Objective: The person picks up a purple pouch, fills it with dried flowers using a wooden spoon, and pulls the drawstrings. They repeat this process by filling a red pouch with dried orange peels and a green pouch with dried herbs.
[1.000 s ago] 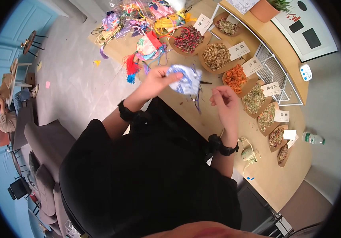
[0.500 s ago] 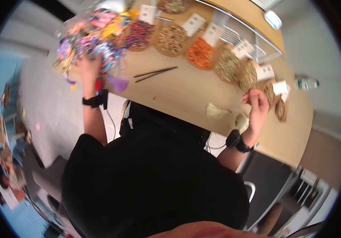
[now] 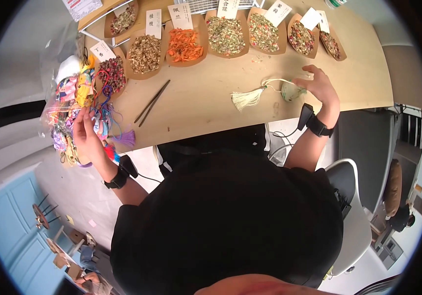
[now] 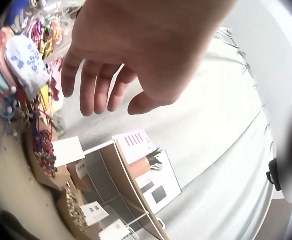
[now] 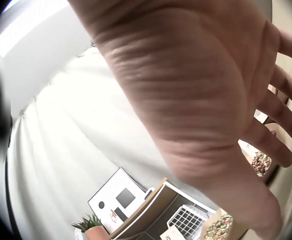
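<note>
The left hand [image 3: 88, 135] hovers by the heap of bright pouches [image 3: 68, 110] at the table's left end, its fingers extended and loosely bent; whether they touch the heap I cannot tell. A white pouch with blue flowers [image 4: 27, 64] shows in that heap in the left wrist view, and a purple tassel [image 3: 125, 139] hangs toward the table's near edge. The right hand [image 3: 322, 89] has its fingers spread and gently curved over a green pouch [image 3: 289, 92] — partly hidden by the thumb — whose cream tassel [image 3: 247, 99] lies to its left on the table [image 3: 196, 96]. Dark tweezers [image 3: 159, 95] lie between the hands, behind them paper trays [image 3: 245, 35] of dried herbs [image 3: 225, 35] with white cards [image 3: 153, 23].
</note>
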Demonstrator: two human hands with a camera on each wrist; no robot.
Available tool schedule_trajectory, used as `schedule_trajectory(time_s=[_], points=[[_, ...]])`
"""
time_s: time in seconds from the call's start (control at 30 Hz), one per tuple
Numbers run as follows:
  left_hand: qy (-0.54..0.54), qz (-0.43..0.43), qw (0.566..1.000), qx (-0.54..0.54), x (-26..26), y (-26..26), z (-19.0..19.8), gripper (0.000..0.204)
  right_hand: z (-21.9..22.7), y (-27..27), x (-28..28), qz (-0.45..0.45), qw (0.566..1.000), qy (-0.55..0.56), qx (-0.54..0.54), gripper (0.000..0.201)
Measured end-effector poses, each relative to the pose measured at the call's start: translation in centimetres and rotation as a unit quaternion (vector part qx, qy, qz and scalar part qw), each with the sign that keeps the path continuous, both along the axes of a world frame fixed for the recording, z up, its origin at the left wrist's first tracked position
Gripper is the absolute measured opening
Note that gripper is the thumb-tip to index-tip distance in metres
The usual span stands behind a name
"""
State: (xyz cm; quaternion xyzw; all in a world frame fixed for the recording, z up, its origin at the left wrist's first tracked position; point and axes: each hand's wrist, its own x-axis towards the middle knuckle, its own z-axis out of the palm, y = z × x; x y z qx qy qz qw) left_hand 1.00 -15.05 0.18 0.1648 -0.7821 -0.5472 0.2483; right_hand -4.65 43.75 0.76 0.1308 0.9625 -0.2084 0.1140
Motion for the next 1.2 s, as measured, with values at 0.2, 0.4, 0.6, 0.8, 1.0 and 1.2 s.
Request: schedule_trajectory(time_s=[0.2, 0.4, 0.6, 0.8, 1.0, 1.2], points=[[-0.024, -0.141, 0.99, 0.009, -0.1, 4.8, 0.4, 0.023, -1.1, -0.6, -0.4, -0.066, 0.984, -0.111, -0.124, 0.058], [-0.102, -0.294, 0.948, 0.069, -0.6, 10.6, -0.2, 0.023, 0.8, -4.0, -0.2, 0.097, 0.956, -0.055, -0.272, 0.03], [-0.038, -0.447, 0.891, -0.063, -0.2, 20.2, 2.4, 0.037, 3.6, -15.9, 1.5, 0.237, 0.86, 0.009, -0.452, 0.019], [-0.134, -0.47, 0.857, 0.162, -1.1, 18.2, 1.1, 0.028, 3.6, -17.6, 1.0, 0.194, 0.804, 0.133, -0.546, 0.053], [-0.13, -0.471, 0.829, 0.274, -0.2, 16.7, 1.3, 0.026, 3.4, -17.8, 1.3, 0.179, 0.772, 0.077, -0.605, 0.043], [-0.131, -0.455, 0.831, 0.293, 0.1, 16.6, 0.5, 0.029, 2.5, -17.8, 1.3, 0.251, 0.783, -0.015, -0.57, 0.011]])
